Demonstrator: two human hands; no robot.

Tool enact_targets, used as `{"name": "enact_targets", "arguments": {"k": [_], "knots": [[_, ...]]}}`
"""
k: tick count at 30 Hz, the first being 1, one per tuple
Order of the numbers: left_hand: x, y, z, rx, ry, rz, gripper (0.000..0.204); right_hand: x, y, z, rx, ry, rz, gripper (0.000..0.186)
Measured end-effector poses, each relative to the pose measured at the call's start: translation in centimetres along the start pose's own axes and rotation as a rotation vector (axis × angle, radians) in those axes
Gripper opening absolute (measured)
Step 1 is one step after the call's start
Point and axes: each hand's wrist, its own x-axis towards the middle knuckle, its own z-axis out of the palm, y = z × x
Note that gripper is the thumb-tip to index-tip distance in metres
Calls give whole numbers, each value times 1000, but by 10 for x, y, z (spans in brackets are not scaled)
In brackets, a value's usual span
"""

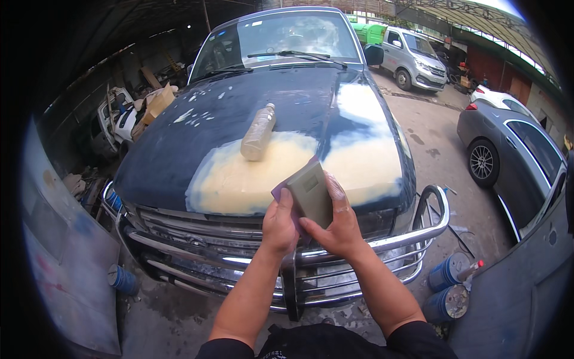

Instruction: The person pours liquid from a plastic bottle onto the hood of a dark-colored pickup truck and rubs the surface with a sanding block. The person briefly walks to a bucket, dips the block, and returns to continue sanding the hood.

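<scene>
Both hands grip a grey-green sanding block [312, 194] with a purple sheet of sandpaper [277, 190] showing along its edge. My left hand [280, 224] closes on the block's left side, thumb pointing up. On its right side my right hand [338, 221] wraps the block, with whitish residue on the fingers. Just beyond is the dark blue hood [239, 107] of a vehicle, with a large cream filler patch [239, 179] over its front. A cloudy plastic bottle [259, 134] lies on the hood at the patch's far edge.
A chrome bull bar [197, 254] runs across the vehicle's front, close to my forearms. Blue buckets [447, 304] stand on the floor at right, another blue bucket [122, 279] at left. A grey car [514, 155] and a silver van [412, 57] are parked to the right.
</scene>
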Motion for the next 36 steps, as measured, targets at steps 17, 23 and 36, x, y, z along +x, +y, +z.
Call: {"name": "enact_targets", "arguments": {"k": [17,23,36], "knots": [[-2,-5,3,27,94,15,49,-2,-7,0,-138,59,-38,90],[-2,1,2,3,73,-9,49,0,-7,0,-86,49,-43,91],[-4,-3,-3,13,59,-2,49,2,-7,2,-46,66,-37,91]]}}
